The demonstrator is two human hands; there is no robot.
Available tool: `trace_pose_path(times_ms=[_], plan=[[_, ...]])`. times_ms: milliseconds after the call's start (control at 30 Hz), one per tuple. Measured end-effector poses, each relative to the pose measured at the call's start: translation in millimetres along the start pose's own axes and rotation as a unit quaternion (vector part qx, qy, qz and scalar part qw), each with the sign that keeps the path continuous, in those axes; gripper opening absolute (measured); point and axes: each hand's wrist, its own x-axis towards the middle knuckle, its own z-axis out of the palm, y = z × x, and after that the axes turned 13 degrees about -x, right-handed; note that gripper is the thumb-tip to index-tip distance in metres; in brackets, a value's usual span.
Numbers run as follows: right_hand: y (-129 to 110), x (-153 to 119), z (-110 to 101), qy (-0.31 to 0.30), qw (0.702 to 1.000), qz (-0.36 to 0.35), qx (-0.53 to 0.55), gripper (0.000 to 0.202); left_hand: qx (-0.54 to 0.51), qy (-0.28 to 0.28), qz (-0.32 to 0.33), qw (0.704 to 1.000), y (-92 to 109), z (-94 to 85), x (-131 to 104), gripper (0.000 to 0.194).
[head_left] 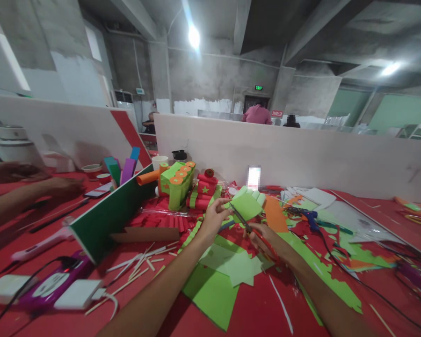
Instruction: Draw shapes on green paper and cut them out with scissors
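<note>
My left hand [218, 216] is closed in a pinch at the left edge of a light green sheet of paper [250, 206]. My right hand [269, 235] is wrapped round the red handles of a pair of scissors [243, 222]. Their dark blades point up and left across the sheet, with the tips close to my left fingertips. Below my hands lie pale green paper pieces [228, 260] and a larger green sheet [212, 295]. The exact spot where the left fingers meet the paper is small and hard to see.
Green and orange paper rolls [177, 187] and red rolls [205, 189] stand behind my left hand. A blue glue gun [310, 216] lies right among scraps. A dark green board [108, 220] divides the table; beyond it are another person's hands [38, 187]. A lit phone [253, 177] leans at the back.
</note>
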Motion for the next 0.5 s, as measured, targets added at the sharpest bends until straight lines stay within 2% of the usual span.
trace_pose_path(times_ms=[500], plan=[[-1.8,-0.3,-0.7,0.012,0.999,-0.003,-0.043,0.055,0.039,0.020,0.030,0.999,4.9,6.4,-3.9,0.031]])
